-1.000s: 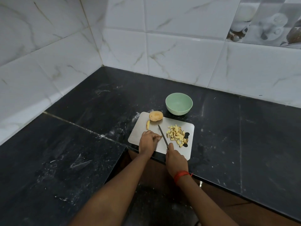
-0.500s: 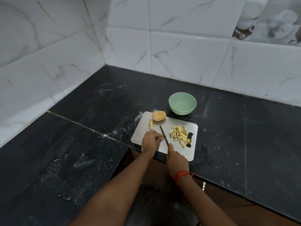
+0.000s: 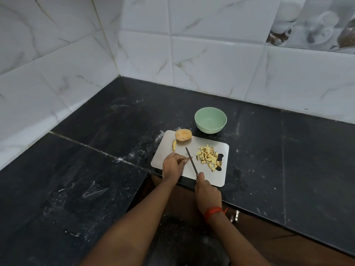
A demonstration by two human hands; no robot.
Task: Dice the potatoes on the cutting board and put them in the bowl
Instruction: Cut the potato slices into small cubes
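A pale cutting board (image 3: 207, 177) lies at the front edge of the black counter. On its far left corner sits a whole potato (image 3: 183, 134), with a thin slice (image 3: 174, 145) just in front of it. A heap of diced potato (image 3: 208, 158) covers the board's right side. My left hand (image 3: 172, 166) has its fingers curled down over a small piece of potato that is mostly hidden. My right hand (image 3: 206, 192) grips the handle of a knife (image 3: 191, 161), whose blade lies just right of my left fingertips. A green bowl (image 3: 210, 120) stands empty behind the board.
The black counter (image 3: 96, 169) forms an L, with white tiled walls at the left and back. A gap in the counter opens beneath my arms. White dust marks the stone left of the board.
The view has shifted slightly. My hands and the knife stay in nearly the same place on the board, with the blade next to my left fingertips.
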